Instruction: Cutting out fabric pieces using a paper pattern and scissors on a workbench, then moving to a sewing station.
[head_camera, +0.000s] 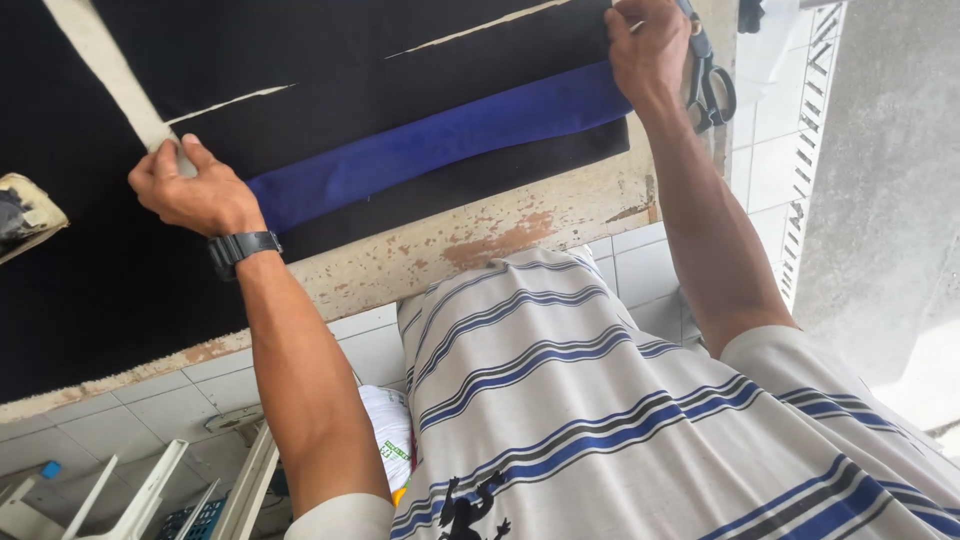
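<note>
- Blue fabric strip (440, 140) lies stretched between both hands on black cloth (330, 60) over the desk (500, 235).
- Left hand (190, 190) pinches its near end.
- Right hand (650, 45) presses the far end, scissors (708, 85) just beside it.
- Step appears to be smoothing; trimming would call for keeping the strip taut.

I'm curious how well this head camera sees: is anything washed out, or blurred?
Head view: daylight washes out the grey wall at right; the black cloth loses detail in darkness; the left hand, right hand and blue strip look sharp; straight edges tilt.
</note>
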